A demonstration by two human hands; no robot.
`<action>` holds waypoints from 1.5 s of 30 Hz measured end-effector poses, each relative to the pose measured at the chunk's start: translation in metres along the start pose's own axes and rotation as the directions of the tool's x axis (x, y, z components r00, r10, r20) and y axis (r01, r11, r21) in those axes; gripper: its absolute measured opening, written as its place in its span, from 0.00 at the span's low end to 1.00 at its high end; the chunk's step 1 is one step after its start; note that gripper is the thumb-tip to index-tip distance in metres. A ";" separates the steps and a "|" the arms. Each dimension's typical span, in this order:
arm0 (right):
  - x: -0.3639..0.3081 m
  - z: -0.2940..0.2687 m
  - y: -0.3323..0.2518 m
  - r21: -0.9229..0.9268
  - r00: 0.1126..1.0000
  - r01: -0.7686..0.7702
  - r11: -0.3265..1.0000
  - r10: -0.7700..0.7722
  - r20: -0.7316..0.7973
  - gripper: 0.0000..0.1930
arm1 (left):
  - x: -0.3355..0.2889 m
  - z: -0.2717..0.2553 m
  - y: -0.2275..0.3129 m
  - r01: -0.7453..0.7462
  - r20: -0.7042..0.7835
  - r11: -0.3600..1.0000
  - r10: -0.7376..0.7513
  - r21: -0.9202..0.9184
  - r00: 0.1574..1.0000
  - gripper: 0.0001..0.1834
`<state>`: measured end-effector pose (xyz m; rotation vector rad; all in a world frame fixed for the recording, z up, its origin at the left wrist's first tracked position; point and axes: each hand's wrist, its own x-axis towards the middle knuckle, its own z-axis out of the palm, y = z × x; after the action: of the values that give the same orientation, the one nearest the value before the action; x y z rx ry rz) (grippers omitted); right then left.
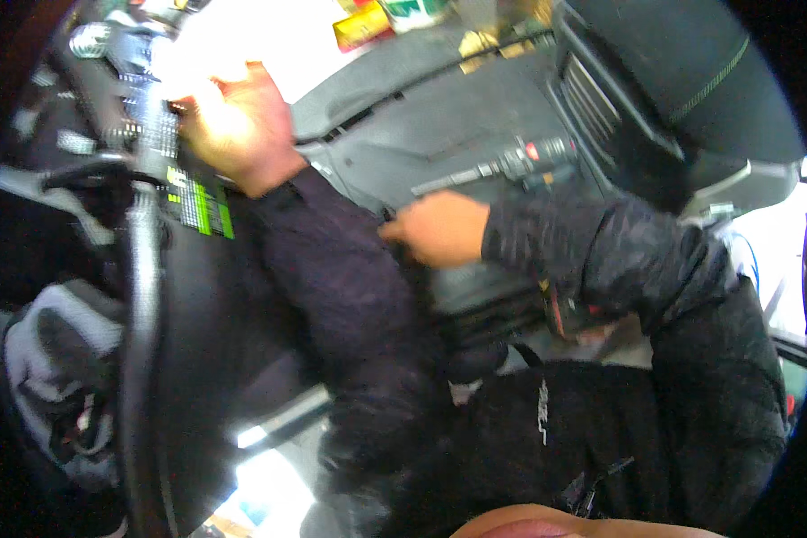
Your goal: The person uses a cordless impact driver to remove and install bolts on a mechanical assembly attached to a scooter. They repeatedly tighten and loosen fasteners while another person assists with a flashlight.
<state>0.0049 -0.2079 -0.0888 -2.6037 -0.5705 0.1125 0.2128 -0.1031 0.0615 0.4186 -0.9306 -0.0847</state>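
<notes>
Stretched out to the upper left, my left hand (247, 125) is blurred and washed out by glare, with its fingers towards a cluttered dark upright part. What those fingers do, or hold, does not show. My right hand (444, 229) is closed over the dark grey panel (377, 143) in the middle, its fingertips pointing left at a small dark thing I cannot make out. A thin dark line, perhaps a wire, runs near these fingertips. Just beyond my right wrist lies a long dark-and-silver tool (502, 166) with a red spot, on the panel.
A black padded part with stitching (681, 72) rises at the upper right. Along the left runs a dark tube (143, 269), beside a grey cloth item (72, 350) and a black-and-green label (202, 202). A yellow-and-red box (363, 27) stands at the top.
</notes>
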 end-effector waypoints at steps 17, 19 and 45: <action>0.012 -0.106 -0.017 0.277 0.829 0.045 0.960 0.119 -0.547 0.11 | -0.022 0.008 -0.008 -0.075 -0.057 0.992 0.081 0.097 0.995 0.20; 0.021 -0.154 -0.021 0.318 0.622 0.282 0.905 0.080 -0.779 0.16 | -0.024 0.012 -0.008 -0.055 -0.130 0.992 0.069 0.111 0.989 0.23; 0.069 -0.195 -0.094 0.823 0.727 0.567 0.010 0.463 -0.507 0.08 | -0.026 0.011 0.001 0.224 -0.041 0.936 -0.244 -0.271 0.969 0.16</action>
<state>0.0672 -0.1873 0.1289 -0.8706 -0.1090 -0.3891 0.1886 -0.0989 0.0478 0.2800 -0.7801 -0.4056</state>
